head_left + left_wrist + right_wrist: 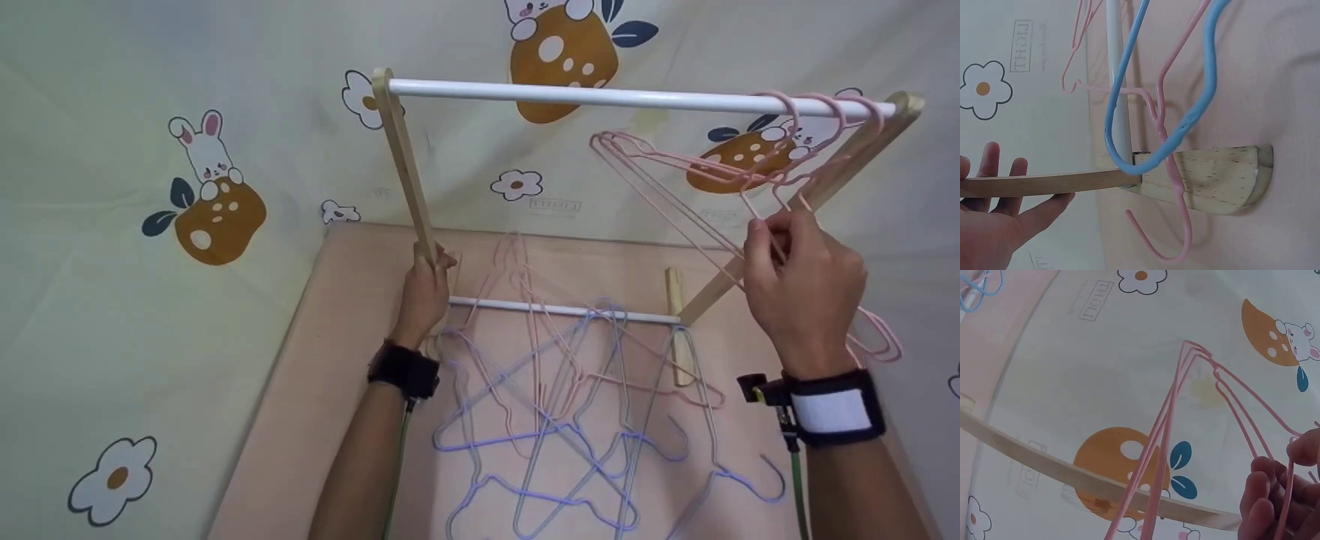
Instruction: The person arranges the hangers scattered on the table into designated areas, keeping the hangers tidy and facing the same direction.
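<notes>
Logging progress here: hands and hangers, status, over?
Left hand grips wooden upright. Right hand holds pink hangers, hooks over top bar. Possible snag: blue hangers spread near lower bar.

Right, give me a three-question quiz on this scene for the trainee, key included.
1. True or false: the left hand grips a wooden post.

2. What colour are the hangers in the right hand?
A. Blue
B. Pink
C. White

3. How many white bars show in the head view?

Key
1. True; its fingers are around the post.
2. B, pink.
3. Two: the upper bar, with pink hooks over it, and the lower bar.
</notes>
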`<state>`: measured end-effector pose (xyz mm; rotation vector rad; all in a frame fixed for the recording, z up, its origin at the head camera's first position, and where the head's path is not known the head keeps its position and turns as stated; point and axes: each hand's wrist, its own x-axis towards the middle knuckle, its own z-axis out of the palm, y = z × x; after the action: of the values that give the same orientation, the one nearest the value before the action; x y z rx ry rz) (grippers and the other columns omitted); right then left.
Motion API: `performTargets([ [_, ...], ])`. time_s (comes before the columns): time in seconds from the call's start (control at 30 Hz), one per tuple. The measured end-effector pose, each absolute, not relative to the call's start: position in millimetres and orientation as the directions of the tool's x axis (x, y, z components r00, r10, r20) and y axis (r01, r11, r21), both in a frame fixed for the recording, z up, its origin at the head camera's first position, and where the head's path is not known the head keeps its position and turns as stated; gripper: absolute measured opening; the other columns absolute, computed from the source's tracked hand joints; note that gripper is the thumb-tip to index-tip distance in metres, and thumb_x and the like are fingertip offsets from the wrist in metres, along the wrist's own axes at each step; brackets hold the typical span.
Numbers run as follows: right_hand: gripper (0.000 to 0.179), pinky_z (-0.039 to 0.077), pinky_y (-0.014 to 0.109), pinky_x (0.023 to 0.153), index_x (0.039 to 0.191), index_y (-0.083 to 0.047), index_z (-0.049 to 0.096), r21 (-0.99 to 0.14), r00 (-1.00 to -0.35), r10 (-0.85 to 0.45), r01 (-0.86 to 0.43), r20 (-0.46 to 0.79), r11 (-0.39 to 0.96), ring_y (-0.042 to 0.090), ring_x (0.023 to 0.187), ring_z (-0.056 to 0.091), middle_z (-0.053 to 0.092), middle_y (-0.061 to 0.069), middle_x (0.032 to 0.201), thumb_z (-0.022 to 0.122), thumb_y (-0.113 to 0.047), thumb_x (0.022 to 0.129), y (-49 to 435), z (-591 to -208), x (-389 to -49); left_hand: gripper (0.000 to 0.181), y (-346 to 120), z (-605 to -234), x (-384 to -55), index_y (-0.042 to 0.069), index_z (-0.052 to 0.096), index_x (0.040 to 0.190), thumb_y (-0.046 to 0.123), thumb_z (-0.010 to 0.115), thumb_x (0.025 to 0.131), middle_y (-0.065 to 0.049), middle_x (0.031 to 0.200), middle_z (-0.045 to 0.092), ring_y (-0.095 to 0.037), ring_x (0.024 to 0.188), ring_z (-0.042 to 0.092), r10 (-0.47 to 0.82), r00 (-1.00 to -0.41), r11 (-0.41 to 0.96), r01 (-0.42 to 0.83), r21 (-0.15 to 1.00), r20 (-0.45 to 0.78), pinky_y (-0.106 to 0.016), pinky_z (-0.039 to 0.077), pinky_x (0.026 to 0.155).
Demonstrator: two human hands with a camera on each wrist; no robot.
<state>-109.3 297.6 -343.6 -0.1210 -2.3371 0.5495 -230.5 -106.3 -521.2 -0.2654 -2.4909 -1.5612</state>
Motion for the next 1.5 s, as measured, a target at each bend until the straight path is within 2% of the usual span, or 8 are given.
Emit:
performTargets([
  [0.13, 0.038, 0.044, 0.053, 0.07, 0.115, 0.012, 0.071, -0.359, -0.685, 0.203, -0.092, 0.7, 0.929, 0.049, 0.084, 0.069, 0.072, 0.03, 0.095, 0.062, -0.025, 0.111, 295.4, -346.6, -105.8, 0.018, -106.6, -519.7, -231.1, -0.001, 0.045, 0.134, 0.0, 0.042, 0.116, -0.022, 0.122, 0.072, -0.041, 0.124, 0.069, 0.061, -0.967, 0.431, 0.247, 0.868, 0.246, -0.056, 0.056, 0.098],
  [0.27, 0.034, 0.048, 0.063, 0.073, 0.111, 0.013, 0.071, -0.306, -0.627, 0.177, -0.103, 0.759, 0.947, 0.051, 0.089, 0.066, 0.069, 0.032, 0.097, 0.063, -0.02, 0.108, 292.3, -348.1, -103.8, 0.019, -106.6, -518.3, -232.4, -0.002, 0.045, 0.135, 0.002, 0.042, 0.117, -0.022, 0.122, 0.072, -0.039, 0.126, 0.07, 0.054, -0.967, 0.439, 0.248, 0.863, 0.251, -0.056, 0.055, 0.103],
  [0.57, 0.038, 0.044, 0.06, 0.075, 0.115, 0.013, 0.071, -0.269, -0.599, 0.141, -0.13, 0.788, 0.954, 0.053, 0.096, 0.06, 0.066, 0.032, 0.106, 0.062, -0.023, 0.108, 282.9, -350.0, -91.0, 0.018, -106.5, -516.2, -232.7, -0.001, 0.045, 0.135, 0.003, 0.043, 0.117, -0.022, 0.122, 0.073, -0.038, 0.119, 0.07, 0.045, -0.973, 0.423, 0.222, 0.878, 0.225, -0.056, 0.056, 0.093],
  [0.9, 0.026, 0.041, 0.061, 0.072, 0.1, 0.011, 0.071, -0.223, -0.497, 0.072, -0.253, 0.865, 0.941, 0.053, 0.086, 0.06, 0.066, 0.03, 0.093, 0.064, -0.013, 0.101, 267.8, -376.2, -78.1, 0.02, -108.8, -514.6, -232.1, -0.001, 0.045, 0.136, 0.003, 0.042, 0.117, -0.022, 0.124, 0.072, -0.038, 0.128, 0.069, 0.047, -0.973, 0.43, 0.224, 0.874, 0.227, -0.057, 0.054, 0.104],
  [1.03, 0.024, 0.042, 0.058, 0.066, 0.099, 0.01, 0.071, -0.215, -0.537, 0.033, -0.28, 0.843, 0.936, 0.05, 0.082, 0.059, 0.068, 0.027, 0.092, 0.063, -0.013, 0.101, 269.1, -398.7, -75.4, 0.021, -108.4, -514.3, -232.0, 0.0, 0.045, 0.137, 0.003, 0.042, 0.117, -0.021, 0.125, 0.072, -0.037, 0.125, 0.069, 0.04, -0.976, 0.425, 0.211, 0.88, 0.215, -0.056, 0.056, 0.097],
  [1.2, 0.02, 0.047, 0.055, 0.062, 0.1, 0.007, 0.072, -0.255, -0.646, 0.012, -0.285, 0.763, 0.924, 0.044, 0.081, 0.06, 0.07, 0.022, 0.096, 0.065, -0.012, 0.099, 271.4, -433.8, -74.5, 0.022, -106.8, -514.9, -232.6, -0.002, 0.044, 0.138, 0.003, 0.04, 0.117, -0.023, 0.131, 0.067, -0.037, 0.127, 0.066, 0.056, -0.974, 0.43, 0.223, 0.875, 0.221, -0.054, 0.055, 0.098],
  [1.33, 0.018, 0.053, 0.053, 0.064, 0.106, 0.005, 0.072, -0.295, -0.758, -0.005, -0.26, 0.652, 0.919, 0.042, 0.088, 0.063, 0.07, 0.021, 0.101, 0.071, -0.009, 0.096, 274.8, -465.7, -75.3, 0.021, -105.8, -517.6, -232.4, -0.001, 0.045, 0.137, 0.003, 0.041, 0.118, -0.021, 0.125, 0.071, -0.037, 0.122, 0.068, 0.05, -0.976, 0.428, 0.213, 0.878, 0.213, -0.054, 0.055, 0.097],
  [1.5, 0.028, 0.058, 0.056, 0.07, 0.118, 0.005, 0.072, -0.362, -0.877, -0.042, -0.241, 0.478, 0.901, 0.044, 0.102, 0.067, 0.071, 0.024, 0.114, 0.079, -0.004, 0.092, 283.4, -504.5, -75.9, 0.022, -105.4, -520.4, -230.7, -0.002, 0.043, 0.139, 0.002, 0.043, 0.117, -0.021, 0.122, 0.072, -0.038, 0.12, 0.068, 0.049, -0.979, 0.42, 0.201, 0.885, 0.199, -0.054, 0.055, 0.094],
])
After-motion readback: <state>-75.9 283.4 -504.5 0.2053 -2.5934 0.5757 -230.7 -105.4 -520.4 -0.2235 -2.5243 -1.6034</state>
